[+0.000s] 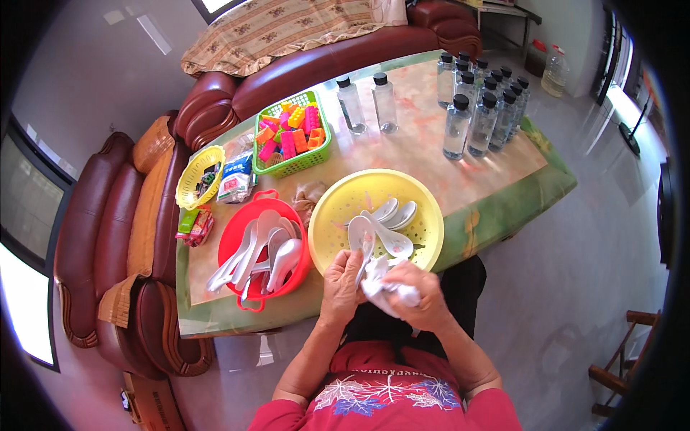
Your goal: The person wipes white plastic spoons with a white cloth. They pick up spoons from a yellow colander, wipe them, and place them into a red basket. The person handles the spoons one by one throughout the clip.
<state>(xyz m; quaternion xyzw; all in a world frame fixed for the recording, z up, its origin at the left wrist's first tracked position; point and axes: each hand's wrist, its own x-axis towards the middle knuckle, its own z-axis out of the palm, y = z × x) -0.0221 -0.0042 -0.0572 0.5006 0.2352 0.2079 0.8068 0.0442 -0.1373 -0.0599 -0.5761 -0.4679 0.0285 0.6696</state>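
Note:
My left hand (341, 284) is closed on the handle of a white soup spoon (361, 237), whose bowl points up over the near part of a yellow colander (333, 188). Bunched in my right hand (422, 293) is a white cloth (387, 289), which lies against the spoon's handle end. Several more white soup spoons (397, 243) rest inside the colander. Just left of it stands a red basin (228, 231) with two handles, filled with white spoons and longer ladle-like spoons (253, 248), some sticking out over its rim.
Colourful building blocks fill a green basket (286, 167). Small dark items lie in a yellow basket (188, 179), beside packets (236, 177). Clear bottles with black caps (483, 123) crowd the far right; two more bottles (384, 105) stand mid-table. Red leather sofas (316, 61) line the back and left.

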